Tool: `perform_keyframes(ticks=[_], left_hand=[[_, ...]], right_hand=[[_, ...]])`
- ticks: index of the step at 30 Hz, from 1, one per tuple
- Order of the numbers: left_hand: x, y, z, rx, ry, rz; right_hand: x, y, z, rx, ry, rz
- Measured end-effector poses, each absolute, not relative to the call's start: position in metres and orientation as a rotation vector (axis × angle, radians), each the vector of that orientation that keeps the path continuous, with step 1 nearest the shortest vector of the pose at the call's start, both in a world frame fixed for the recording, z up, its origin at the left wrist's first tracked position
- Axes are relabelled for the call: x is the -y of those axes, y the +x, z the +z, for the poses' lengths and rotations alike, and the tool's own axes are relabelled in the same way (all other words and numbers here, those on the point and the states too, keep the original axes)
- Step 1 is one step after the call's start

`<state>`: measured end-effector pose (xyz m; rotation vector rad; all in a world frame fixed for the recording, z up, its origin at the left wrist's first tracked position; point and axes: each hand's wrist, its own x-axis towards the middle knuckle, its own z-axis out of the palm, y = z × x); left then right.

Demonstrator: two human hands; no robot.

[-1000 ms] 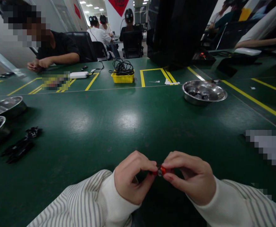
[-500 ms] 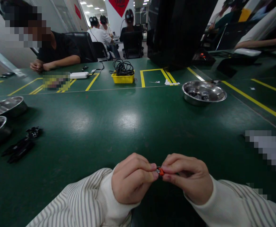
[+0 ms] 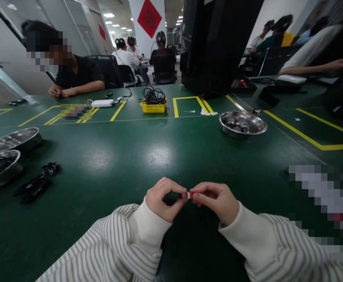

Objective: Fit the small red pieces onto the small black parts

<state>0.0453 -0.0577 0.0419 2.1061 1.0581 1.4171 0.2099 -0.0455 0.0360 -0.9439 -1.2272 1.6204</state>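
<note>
My left hand (image 3: 163,200) and my right hand (image 3: 219,201) meet just above the near part of the green table. Between their fingertips is a small part (image 3: 189,194), pale or silvery in the middle and orange-red at its right end. The left thumb and index finger pinch its dark left end. On the orange-red end, the right thumb and fingers are closed. The part is too small to name, and the fingertips cover both its ends.
Two steel bowls (image 3: 27,135) stand at the left, beside black items (image 3: 36,188) on the table (image 3: 124,172). A steel bowl (image 3: 257,129) with dark pieces is at the right. Further back are a yellow box (image 3: 153,107) of black cables and a seated person (image 3: 80,74).
Both hands have risen slightly in view with the small part between them. Its pale middle now shows more clearly. The whole scene has shifted as the head camera moved.
</note>
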Motion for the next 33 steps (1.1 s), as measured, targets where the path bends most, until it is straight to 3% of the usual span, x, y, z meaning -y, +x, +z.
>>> perform_keyframes(ticks=[9,18,22,27,30,33], left_hand=[[0.055,0.042,0.022,-1.221,1.904,1.393],[0.052,0.018,0.022,-1.250,2.206,1.243],[0.037,-0.047,0.032,-1.708,2.284,1.091],[0.021,-0.150,0.042,-2.435,2.004,0.611],[0.017,-0.182,0.045,-2.572,1.934,0.333],[0.016,-0.188,0.046,-2.621,1.904,0.276]], right_hand=[[0.045,0.202,0.042,1.211,-1.071,1.628],[0.046,0.198,0.040,1.387,-1.154,1.539],[0.046,0.208,0.039,1.504,-1.145,1.513],[0.042,0.222,0.036,1.527,-1.113,1.476],[0.041,0.223,0.036,1.548,-1.111,1.475],[0.043,0.221,0.036,1.525,-1.104,1.394]])
